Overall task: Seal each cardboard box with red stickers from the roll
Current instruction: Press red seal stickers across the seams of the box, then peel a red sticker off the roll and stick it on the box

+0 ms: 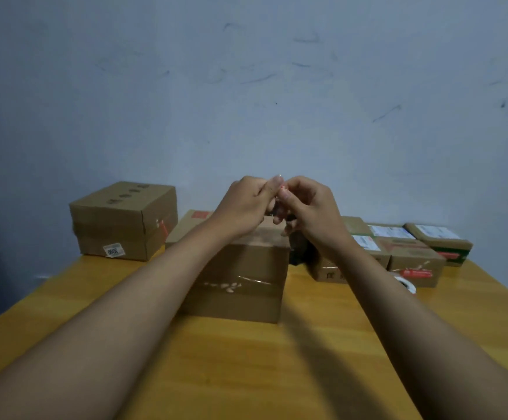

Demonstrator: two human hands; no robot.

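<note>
Table: yellow wood-grain table (246, 359) fills the near view, glossy, with both forearms reaching out across it.
Box in hand's reach: centre box (240, 280) sits straight ahead, brown, old clear tape across its front face; its top is mostly hidden by the hands.
Hands: left hand (243, 204) and right hand (310, 207) meet above that box, fingers curled, thumbs and fingertips pinching a small red sticker (282, 187) between them (only a sliver of red shows).
Roll: white roll (405, 284) lies on the table to the right, partly behind the right forearm, well apart from the hands.
Risk: the sticker may fold on itself or cling to a fingertip, since both hands pinch it close together; a crooked press would likely miss the flap seam.
Other boxes: left box (122, 221) carries a red mark on its side; right boxes (410, 253) stand in a cluster, some already showing red labels.
Room: bluish wall (277, 86), scuffed with dark streaks, rises just behind the table; the light is dim.
</note>
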